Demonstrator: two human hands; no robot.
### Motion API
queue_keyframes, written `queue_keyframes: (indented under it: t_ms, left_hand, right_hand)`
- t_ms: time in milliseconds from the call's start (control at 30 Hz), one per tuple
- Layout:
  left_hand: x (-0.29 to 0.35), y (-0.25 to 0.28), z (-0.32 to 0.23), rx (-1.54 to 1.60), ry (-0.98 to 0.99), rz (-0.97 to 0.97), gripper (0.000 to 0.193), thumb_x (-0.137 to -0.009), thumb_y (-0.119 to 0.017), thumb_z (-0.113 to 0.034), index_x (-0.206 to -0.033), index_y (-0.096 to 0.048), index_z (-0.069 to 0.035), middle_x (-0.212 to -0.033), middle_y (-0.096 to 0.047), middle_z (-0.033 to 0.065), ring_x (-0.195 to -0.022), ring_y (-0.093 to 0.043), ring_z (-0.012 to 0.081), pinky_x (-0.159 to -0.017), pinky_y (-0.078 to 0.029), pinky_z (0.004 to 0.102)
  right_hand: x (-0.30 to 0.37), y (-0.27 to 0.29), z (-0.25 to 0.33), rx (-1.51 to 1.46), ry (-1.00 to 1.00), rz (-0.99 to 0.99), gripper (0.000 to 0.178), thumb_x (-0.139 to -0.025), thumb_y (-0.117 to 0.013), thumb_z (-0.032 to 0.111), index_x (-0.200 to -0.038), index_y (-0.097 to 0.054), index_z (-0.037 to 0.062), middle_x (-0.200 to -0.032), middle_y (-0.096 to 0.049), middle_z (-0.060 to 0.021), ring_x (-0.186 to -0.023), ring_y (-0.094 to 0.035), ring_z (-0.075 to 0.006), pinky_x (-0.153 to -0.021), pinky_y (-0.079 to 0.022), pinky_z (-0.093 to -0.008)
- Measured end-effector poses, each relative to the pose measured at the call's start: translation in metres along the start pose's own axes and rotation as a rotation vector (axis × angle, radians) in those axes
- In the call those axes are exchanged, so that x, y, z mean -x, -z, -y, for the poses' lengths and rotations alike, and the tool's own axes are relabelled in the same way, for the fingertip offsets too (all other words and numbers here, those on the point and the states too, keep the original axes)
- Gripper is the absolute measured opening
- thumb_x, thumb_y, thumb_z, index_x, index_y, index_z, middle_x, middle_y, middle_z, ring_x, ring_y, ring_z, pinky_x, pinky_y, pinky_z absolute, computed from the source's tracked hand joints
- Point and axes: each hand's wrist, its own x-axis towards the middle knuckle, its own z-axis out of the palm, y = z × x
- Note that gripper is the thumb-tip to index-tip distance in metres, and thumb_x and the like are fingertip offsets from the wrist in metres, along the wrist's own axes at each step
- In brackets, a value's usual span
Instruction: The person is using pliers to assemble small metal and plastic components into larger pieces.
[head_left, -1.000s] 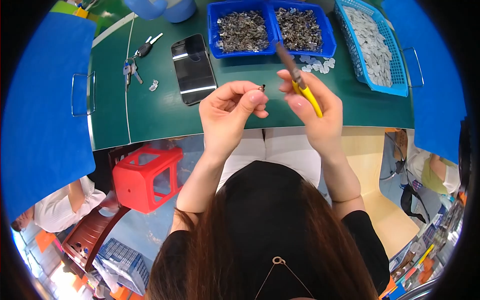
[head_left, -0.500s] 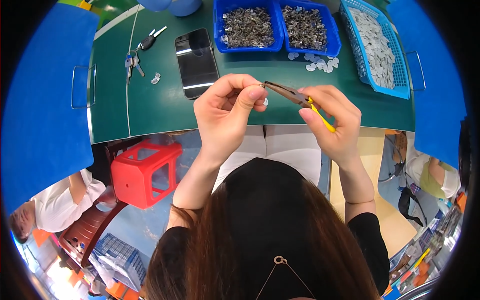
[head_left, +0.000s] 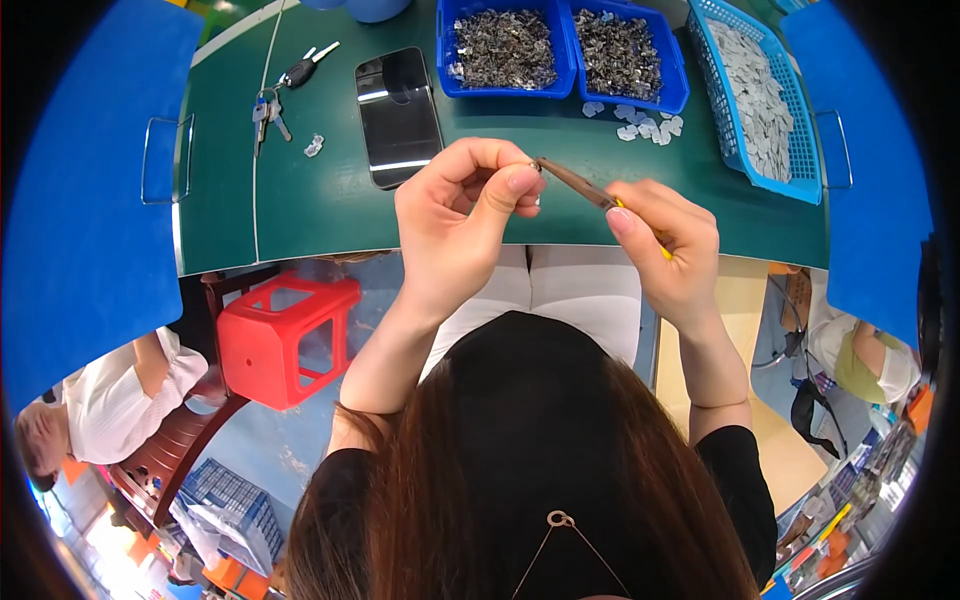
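My left hand (head_left: 455, 220) is raised over the front edge of the green table, thumb and forefinger pinched on a small metal piece (head_left: 537, 167) that they mostly cover. A bit of white shows under its fingertips. In my right hand (head_left: 675, 250) is a pair of pliers (head_left: 578, 185) with dark long jaws and yellow handles, fingers wrapped round the grips. The jaw tips meet the small piece at my left fingertips. Whether the tips clamp it cannot be made out.
Two blue bins (head_left: 505, 88) of small metal parts stand at the back, beside a light-blue basket (head_left: 735, 150) of flat whitish pieces. Loose white pieces (head_left: 650, 130) lie before the bins. A phone (head_left: 400, 120) and keys (head_left: 268, 115) lie left. A red stool (head_left: 265, 345) stands below.
The pliers have turned more edge-on, with my right fingers closed tighter round the handles. Both hands have shifted slightly. The whole view has moved a little.
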Motion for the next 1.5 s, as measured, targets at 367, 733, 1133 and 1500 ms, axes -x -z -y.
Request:
queue_keyframes:
  t_ms: [367, 733, 1133, 1500]
  left_hand:
    - [0.0, 0.002, 0.002, 0.031, -0.012, 0.025, 0.017, -0.087, -0.061, -0.014, -0.087, -0.056, 0.002, -0.074, -0.059, 0.0072, -0.063, -0.056, 0.0113, -0.06, -0.05, 0.0235]
    - [0.001, -0.001, 0.001, 0.047, 0.023, -0.027, 0.016, -0.087, -0.062, -0.013, -0.087, -0.057, 0.002, -0.074, -0.06, 0.0071, -0.064, -0.057, 0.0107, -0.06, -0.05, 0.0228]
    - [0.005, 0.002, 0.0, 0.077, -0.027, -0.078, 0.012, -0.086, -0.062, -0.008, -0.088, -0.059, 0.004, -0.077, -0.062, 0.0065, -0.068, -0.058, 0.01, -0.064, -0.05, 0.022]
    - [0.01, 0.002, -0.001, 0.056, -0.078, -0.033, 0.009, -0.085, -0.062, -0.006, -0.087, -0.059, 0.003, -0.079, -0.062, 0.0057, -0.069, -0.059, 0.0091, -0.064, -0.05, 0.021]
  right_hand:
    - [0.003, -0.001, 0.004, -0.453, -0.435, 0.16, 0.034, -0.09, -0.055, 0.027, -0.082, -0.066, -0.0043, -0.062, -0.051, 0.0003, -0.056, -0.041, -0.0056, -0.05, -0.031, -0.0194]
    - [0.002, -0.003, 0.007, -0.631, -0.619, 0.226, 0.036, -0.09, -0.051, 0.028, -0.087, -0.064, -0.0053, -0.066, -0.055, -0.0037, -0.056, -0.043, -0.0068, -0.05, -0.032, -0.0197]
    - [0.005, -0.007, 0.004, 0.185, 0.113, -0.103, 0.03, -0.076, -0.066, 0.01, -0.103, -0.063, -0.0007, -0.088, -0.06, -0.012, -0.073, -0.055, -0.019, -0.064, -0.045, -0.0263]
    - [0.003, -0.001, 0.005, 0.333, 0.296, -0.086, 0.032, -0.073, -0.064, 0.006, -0.104, -0.062, -0.0027, -0.092, -0.058, -0.014, -0.077, -0.055, -0.0231, -0.068, -0.046, -0.029]
